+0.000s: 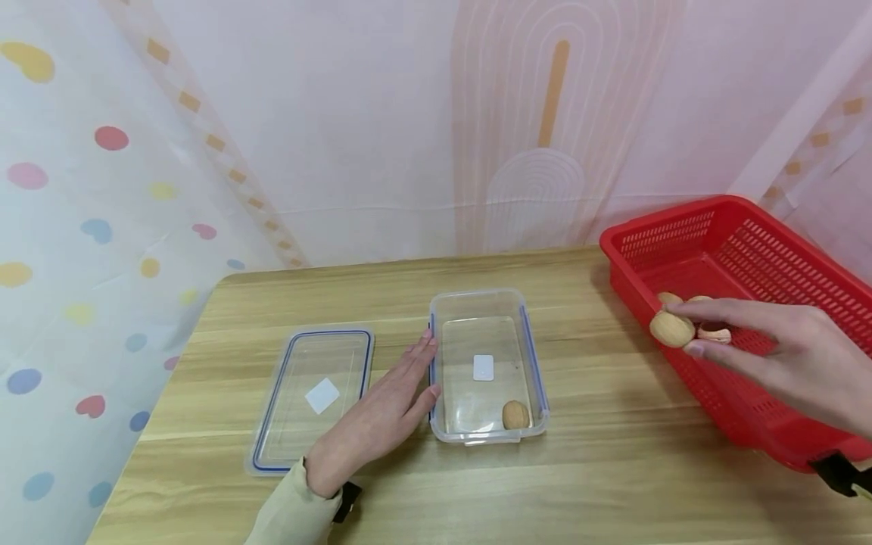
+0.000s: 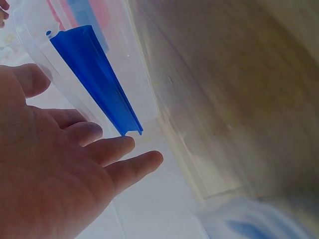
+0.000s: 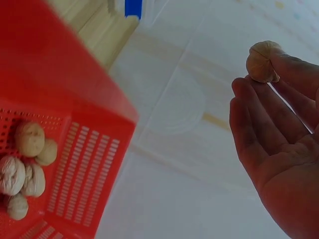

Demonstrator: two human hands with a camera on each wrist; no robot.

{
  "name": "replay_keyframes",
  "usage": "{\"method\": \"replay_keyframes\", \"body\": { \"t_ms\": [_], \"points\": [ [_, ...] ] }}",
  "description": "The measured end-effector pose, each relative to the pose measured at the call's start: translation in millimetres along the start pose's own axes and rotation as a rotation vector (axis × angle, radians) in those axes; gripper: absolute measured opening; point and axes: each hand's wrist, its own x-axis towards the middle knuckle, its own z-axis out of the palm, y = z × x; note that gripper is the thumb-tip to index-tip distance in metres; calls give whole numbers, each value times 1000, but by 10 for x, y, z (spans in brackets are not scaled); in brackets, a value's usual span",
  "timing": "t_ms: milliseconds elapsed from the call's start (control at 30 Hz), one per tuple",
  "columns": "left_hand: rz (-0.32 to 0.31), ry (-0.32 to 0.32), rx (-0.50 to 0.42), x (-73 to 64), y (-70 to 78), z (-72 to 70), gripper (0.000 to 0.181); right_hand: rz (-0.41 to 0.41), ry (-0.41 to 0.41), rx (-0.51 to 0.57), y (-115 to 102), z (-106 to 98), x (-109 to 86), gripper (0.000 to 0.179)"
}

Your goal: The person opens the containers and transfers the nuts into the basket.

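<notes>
A walnut (image 1: pixel 672 329) is pinched between the thumb and fingers of my right hand (image 1: pixel 790 348), above the near-left rim of the red basket (image 1: pixel 616 265). The right wrist view shows the same walnut (image 3: pixel 262 60) at the fingertips. With fingers extended, my left hand (image 1: pixel 384 416) rests against the left side of a clear plastic container (image 1: pixel 477 303) with blue side strips. Inside that container, one walnut (image 1: pixel 515 415) lies in the near right corner. The left wrist view has the palm and fingers (image 2: pixel 132 172) beside the container's blue strip (image 2: pixel 97 77).
Left of the container, its clear lid (image 1: pixel 313 363) with a blue seal lies flat on the wooden table (image 1: pixel 463 499), partly behind my left hand. Several walnuts (image 3: pixel 30 138) sit in the basket. A patterned curtain (image 1: pixel 354 113) hangs behind the table.
</notes>
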Motion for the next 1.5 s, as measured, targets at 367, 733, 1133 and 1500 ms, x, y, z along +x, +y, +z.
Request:
{"method": "replay_keyframes", "body": {
  "t_ms": [367,733,1133,1500],
  "points": [
    [-1,-4,1,-12,1,0,66,222,13,-55,297,-63,84,64],
    [-5,-10,6,-9,17,-17,65,265,-52,-98,648,-124,190,52],
    [-2,2,4,-3,22,-10,66,362,-223,-129,880,-109,373,46],
    [-4,4,19,-27,23,-25,66,462,-360,-65,1142,-36,526,47]
  ]
}}
